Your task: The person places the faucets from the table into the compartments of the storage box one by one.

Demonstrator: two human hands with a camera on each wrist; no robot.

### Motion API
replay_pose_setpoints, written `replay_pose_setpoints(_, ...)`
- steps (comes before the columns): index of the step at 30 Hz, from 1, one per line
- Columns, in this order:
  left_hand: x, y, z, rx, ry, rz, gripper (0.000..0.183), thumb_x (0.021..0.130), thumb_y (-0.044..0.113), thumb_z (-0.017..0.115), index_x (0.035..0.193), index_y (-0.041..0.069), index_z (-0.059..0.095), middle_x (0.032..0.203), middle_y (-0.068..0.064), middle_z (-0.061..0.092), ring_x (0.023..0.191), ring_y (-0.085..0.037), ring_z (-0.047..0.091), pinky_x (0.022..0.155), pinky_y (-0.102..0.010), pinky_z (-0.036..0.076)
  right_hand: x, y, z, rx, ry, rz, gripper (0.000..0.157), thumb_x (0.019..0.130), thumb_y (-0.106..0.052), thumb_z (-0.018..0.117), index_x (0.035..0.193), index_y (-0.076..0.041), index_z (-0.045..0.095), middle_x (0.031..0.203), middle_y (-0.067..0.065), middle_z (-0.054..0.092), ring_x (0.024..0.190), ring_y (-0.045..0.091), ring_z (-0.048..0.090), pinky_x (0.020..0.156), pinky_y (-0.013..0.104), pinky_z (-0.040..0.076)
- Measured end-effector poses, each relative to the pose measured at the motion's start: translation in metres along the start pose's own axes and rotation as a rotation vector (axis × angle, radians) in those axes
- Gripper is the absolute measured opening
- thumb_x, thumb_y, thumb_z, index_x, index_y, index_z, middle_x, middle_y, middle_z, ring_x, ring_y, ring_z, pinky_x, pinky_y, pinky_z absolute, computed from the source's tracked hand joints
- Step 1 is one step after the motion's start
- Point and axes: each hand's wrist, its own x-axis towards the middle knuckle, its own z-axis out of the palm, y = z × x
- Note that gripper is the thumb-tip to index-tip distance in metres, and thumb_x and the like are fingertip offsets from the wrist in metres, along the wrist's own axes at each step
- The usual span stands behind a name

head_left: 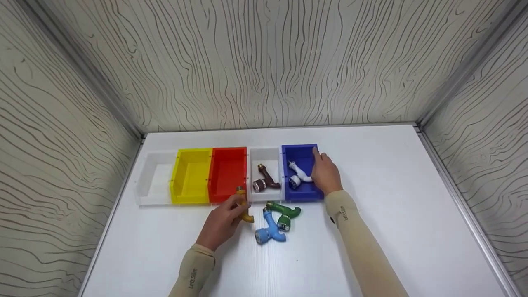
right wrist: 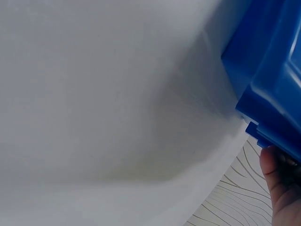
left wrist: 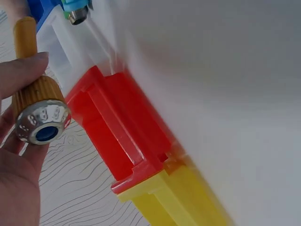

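My left hand [head_left: 222, 220] pinches a mustard-yellow tap [left wrist: 40, 92] between thumb and fingers, in front of the red bin [head_left: 229, 175]. The tap has a ribbed knob with a silvery end and a brass threaded inlet. My right hand [head_left: 327, 173] grips the right side wall of the blue bin [head_left: 303, 194]; its fingertips [right wrist: 269, 157] show by the rim. Inside that bin lies a white tap [head_left: 301, 172], its spout end hidden by the hand. A brown tap [head_left: 267, 176] lies in the white bin [head_left: 264, 154] beside it.
On the white table [head_left: 392, 198], a green tap [head_left: 284, 211] and a light blue tap [head_left: 270, 229] lie close together before the bins. Left in the row stand a yellow bin [head_left: 192, 175] and a translucent white bin [head_left: 156, 177]. Wood-patterned panels [head_left: 264, 62] surround the table.
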Motion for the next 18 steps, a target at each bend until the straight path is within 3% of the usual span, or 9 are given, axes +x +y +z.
replay_pose_setpoints(13,0.024,-0.016,-0.020,0.093,0.049,-0.034,0.047,0.084,0.007,0.086,0.125,0.026,0.076,0.129,0.000,0.063,0.112,-0.020,0.069,0.096,-0.031,0.061,0.000,-0.003,-0.003,0.023,-0.038,0.022,0.052,0.103,-0.005,0.042,0.155,0.002,0.042,0.124,0.030,0.059,0.108,0.044,0.062,0.096,0.056,0.053)
replay_pose_setpoints(18,0.035,-0.023,-0.026,0.056,0.072,-0.050,0.045,0.084,0.007,0.085,0.125,0.024,0.076,0.130,0.000,0.062,0.113,-0.022,0.069,0.098,-0.032,0.060,0.000,-0.003,-0.003,0.026,-0.030,0.021,0.053,0.103,-0.005,0.042,0.156,0.002,0.041,0.124,0.029,0.059,0.107,0.044,0.062,0.095,0.056,0.053)
